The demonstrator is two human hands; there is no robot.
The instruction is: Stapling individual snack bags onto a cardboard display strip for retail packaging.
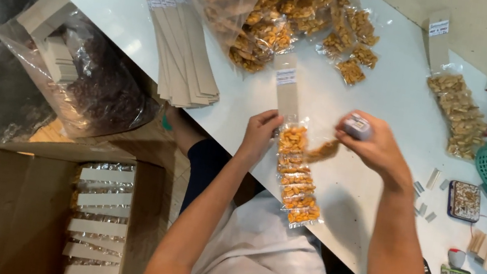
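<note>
Snack strip (296, 184) w/ card: left hand (259, 134) pinches it, right hand (372, 144) grips stapler (357, 126); we judge box (44, 203) part-filled, loose packs (338, 34) remain.

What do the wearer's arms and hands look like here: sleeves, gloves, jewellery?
Both arms are bare from the elbow down: no sleeves, no gloves. The left hand and right hand show no rings, and neither wrist carries a watch or band. No markings are visible on either forearm.
</note>
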